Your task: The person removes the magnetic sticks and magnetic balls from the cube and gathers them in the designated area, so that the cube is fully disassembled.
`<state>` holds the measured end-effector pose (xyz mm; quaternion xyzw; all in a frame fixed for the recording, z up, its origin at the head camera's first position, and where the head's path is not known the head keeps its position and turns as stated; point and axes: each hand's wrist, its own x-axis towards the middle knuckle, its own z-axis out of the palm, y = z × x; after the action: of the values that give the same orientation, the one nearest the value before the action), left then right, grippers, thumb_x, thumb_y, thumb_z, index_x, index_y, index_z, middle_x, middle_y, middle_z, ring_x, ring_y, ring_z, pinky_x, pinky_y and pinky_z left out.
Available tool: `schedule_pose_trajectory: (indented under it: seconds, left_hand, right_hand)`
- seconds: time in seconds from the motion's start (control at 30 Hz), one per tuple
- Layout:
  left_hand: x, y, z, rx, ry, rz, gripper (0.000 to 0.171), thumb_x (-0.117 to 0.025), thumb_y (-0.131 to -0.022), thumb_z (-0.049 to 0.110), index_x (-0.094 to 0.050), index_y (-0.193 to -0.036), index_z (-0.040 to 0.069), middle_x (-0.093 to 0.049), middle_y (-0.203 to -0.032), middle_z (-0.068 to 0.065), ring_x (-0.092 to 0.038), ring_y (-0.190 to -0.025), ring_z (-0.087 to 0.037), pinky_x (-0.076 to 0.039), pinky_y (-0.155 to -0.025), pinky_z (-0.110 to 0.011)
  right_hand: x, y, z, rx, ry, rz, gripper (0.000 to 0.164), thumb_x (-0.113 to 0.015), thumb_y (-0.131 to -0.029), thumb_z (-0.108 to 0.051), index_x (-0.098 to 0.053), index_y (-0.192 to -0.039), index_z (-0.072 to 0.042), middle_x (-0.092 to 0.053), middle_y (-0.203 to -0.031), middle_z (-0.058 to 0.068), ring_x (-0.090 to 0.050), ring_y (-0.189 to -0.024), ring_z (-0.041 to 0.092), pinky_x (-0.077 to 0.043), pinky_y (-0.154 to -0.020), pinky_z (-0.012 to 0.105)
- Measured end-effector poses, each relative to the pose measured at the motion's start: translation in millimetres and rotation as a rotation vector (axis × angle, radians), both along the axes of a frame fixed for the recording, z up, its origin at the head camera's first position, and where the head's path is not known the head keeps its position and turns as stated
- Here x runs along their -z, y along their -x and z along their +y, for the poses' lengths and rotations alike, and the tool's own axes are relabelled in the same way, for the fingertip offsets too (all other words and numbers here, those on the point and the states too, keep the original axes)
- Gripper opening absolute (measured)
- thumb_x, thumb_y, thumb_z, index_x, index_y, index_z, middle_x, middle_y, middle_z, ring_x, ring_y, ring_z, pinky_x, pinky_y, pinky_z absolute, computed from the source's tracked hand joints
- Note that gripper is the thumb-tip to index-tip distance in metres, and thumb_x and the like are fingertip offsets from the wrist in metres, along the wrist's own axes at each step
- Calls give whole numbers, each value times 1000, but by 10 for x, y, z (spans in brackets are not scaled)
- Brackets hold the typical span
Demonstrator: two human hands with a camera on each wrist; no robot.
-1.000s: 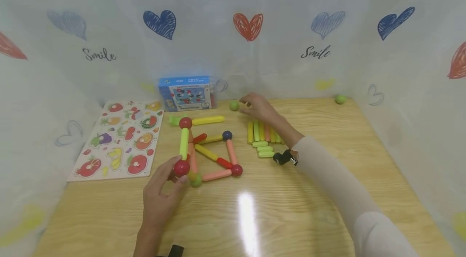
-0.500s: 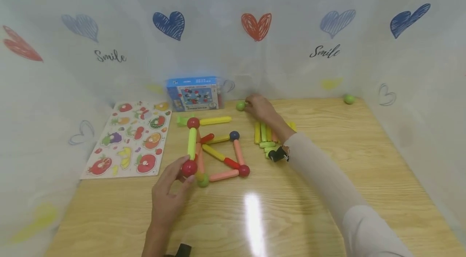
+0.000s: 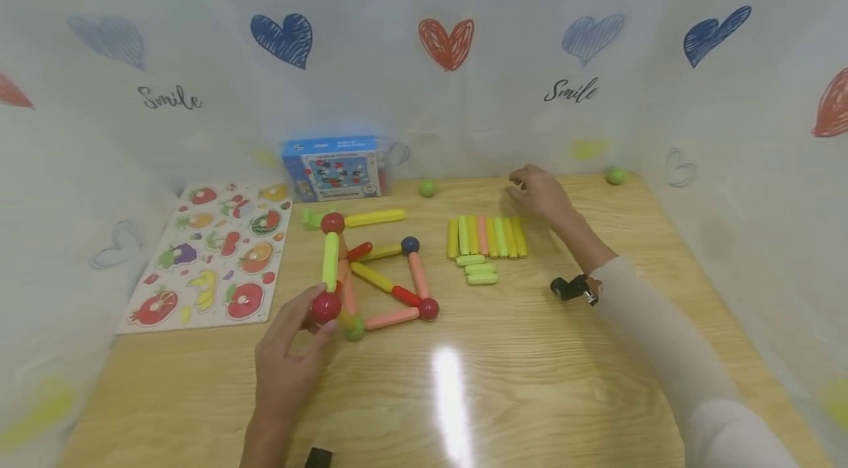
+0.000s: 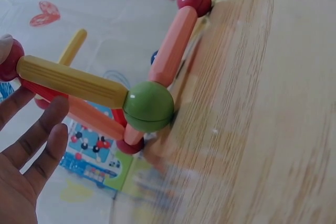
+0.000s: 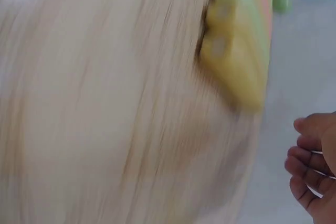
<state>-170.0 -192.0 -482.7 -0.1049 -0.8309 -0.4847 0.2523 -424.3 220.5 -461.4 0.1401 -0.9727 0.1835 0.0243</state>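
Observation:
My left hand [image 3: 288, 357] pinches a red ball [image 3: 325, 307] at the near left top of a frame of magnetic rods and balls. From that ball a lime rod [image 3: 330, 262] runs back to another red ball [image 3: 333, 223], where a yellow rod [image 3: 375, 218] sticks out to the right. In the left wrist view, a yellow rod [image 4: 73, 82] leads from the pinched ball down to a green ball [image 4: 149, 106] at the table. My right hand [image 3: 543, 194], fingers loosely bent and holding nothing, is over the back of the table, between two loose green balls, one left [image 3: 427, 188], one right [image 3: 615, 176].
A row of yellow, lime and pink rods [image 3: 486, 237] lies right of the frame, with short lime rods [image 3: 481, 279] before it. The blue toy box [image 3: 336, 168] stands against the back curtain. A fruit picture board [image 3: 208, 254] lies at the left.
My right hand reached to the left green ball, then moved away to the right without it. My left hand keeps its pinch on the red ball. The head view shifted slightly.

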Motion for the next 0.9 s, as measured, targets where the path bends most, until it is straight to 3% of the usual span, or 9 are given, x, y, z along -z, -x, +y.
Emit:
schedule_pose_trajectory:
  seconds: [0.1,0.27,0.37,0.57,0.7,0.9]
  left_hand:
    - [7,-8,1,-15,-9,-20,62,-78,-80,-7,-62,-136,12,-65,-126,-3,-58,-88,-5,-48,-81,-14]
    - [62,22,2,-17,-10,49,60,-78,-76,-11,-64,-133,5,-66,-122,-9,-58,-87,-3,-48,-81,-12]
    - [77,29,18,-12,3,68,61,-78,-74,-14,-64,-132,3,-66,-122,-9,-58,-86,-3,-47,-82,-12]
    - [36,-37,7,-29,28,38,62,-77,-75,-14,-63,-133,4,-65,-124,-4,-57,-87,-2,-46,-84,-10]
    - [3,-26,20,-20,26,84,57,-77,-77,-13,-63,-131,0,-66,-121,-11,-56,-88,-2,-46,-84,-10]
    - [-131,-13,126,-2,7,103,55,-74,-76,-17,-62,-129,-5,-65,-120,-16,-56,-88,-1,-46,-83,-10]
  right_hand:
    - [30,41,502,136,33,16,39,-61,-99,-15,-57,-128,10,-55,-123,28,-55,-112,43,-49,-92,54]
    - [71,116,1235,368,98,23,50,-55,-101,-17,-44,-139,13,-38,-139,35,-35,-130,52,-35,-106,61]
    - [134,92,1563,432,96,-2,52,-50,-103,-19,-39,-140,16,-36,-139,40,-31,-130,56,-27,-110,62]
    - [251,17,1764,425,117,-77,47,-44,-99,-12,-44,-132,22,-45,-129,43,-39,-123,58,-31,-106,63]
    - [277,38,1726,403,177,-83,52,-47,-103,-20,-42,-137,19,-45,-130,42,-40,-124,56,-32,-106,63]
    - [325,161,1578,276,261,-35,44,-57,-103,-18,-52,-130,16,-54,-118,34,-50,-109,47,-41,-96,59]
